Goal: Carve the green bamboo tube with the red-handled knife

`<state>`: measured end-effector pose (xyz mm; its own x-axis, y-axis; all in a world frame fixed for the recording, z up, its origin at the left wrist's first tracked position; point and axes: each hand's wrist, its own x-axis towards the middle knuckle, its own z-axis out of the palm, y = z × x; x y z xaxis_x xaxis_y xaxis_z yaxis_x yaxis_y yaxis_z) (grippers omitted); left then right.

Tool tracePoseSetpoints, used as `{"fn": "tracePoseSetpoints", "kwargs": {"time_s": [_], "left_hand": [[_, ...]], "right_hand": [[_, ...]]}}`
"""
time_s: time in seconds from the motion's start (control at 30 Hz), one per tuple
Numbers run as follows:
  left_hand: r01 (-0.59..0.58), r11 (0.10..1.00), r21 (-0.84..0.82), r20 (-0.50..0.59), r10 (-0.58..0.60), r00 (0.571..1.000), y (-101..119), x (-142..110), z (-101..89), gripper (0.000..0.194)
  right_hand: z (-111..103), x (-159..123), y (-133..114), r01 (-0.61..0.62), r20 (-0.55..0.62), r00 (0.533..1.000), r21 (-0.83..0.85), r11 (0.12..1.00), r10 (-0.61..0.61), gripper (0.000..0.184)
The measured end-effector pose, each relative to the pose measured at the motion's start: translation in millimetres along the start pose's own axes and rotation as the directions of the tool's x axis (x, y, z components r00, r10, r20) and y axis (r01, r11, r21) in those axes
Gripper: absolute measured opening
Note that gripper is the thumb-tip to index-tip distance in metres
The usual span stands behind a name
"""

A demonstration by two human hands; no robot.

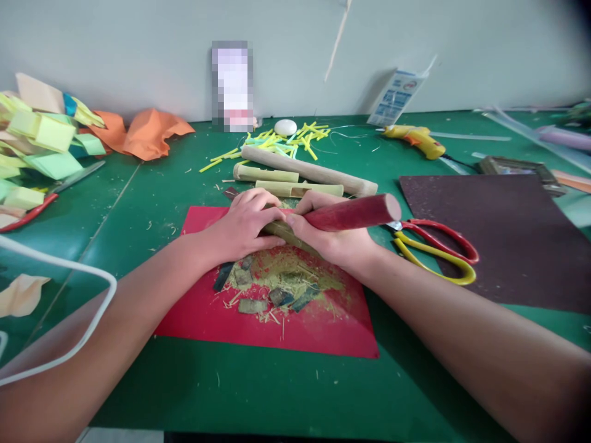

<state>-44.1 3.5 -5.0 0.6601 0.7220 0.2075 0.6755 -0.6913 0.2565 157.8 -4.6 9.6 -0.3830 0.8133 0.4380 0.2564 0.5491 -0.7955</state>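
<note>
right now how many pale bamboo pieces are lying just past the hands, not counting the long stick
2. One bamboo piece lies left, just in front of the long stick; the other lies nearer and further right. More may be hidden behind the left hand or right hand.

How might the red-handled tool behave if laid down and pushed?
The red-handled tool may roll, since its visible handle end looks circular. It's probably stiff, as that handle looks thick and straight. Its working end is hidden, so balance is harder to judge.
</note>
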Motion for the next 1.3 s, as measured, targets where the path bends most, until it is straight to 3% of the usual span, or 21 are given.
{"fn": "tracePoseSetpoints", "kwargs": {"time_s": [0.13,0.5,0.73,1.0,1.3], "left_hand": [[-0.013,1.0,-0.027,-0.01,0.013,1.0,-2.3,-1.4,0.8,0.032],[-0.005,1.0,-0.028,-0.006,0.005,1.0,-1.0,-0.8,-0.2,0.031],[0.009,1.0,-0.018,0.001,-0.009,1.0,1.4,0.1,-0.7,0.032],[0.006,1.0,-0.012,-0.007,-0.006,1.0,1.0,0.1,-0.2,0.033],[0.003,1.0,-0.025,-0.007,-0.003,1.0,0.7,-0.6,-0.4,0.03]], "right_hand": [[0.7,-2.0,-1.7,0.027,-0.028,0.999,-0.031,0.999,-0.028,0.022],[0.7,-8.0,-2.2,-0.066,-0.136,0.989,-0.046,0.997,0.059,0.026],[-0.2,-8.1,-1.1,-0.136,-0.144,0.979,0.058,0.989,0.143,0.023],[0.7,-5.0,0.6,-0.104,-0.1,0.989,0.042,0.994,0.108,0.022],[3.0,-8.6,-0.4,-0.098,-0.174,0.98,-0.016,0.995,0.094,0.027]]}}
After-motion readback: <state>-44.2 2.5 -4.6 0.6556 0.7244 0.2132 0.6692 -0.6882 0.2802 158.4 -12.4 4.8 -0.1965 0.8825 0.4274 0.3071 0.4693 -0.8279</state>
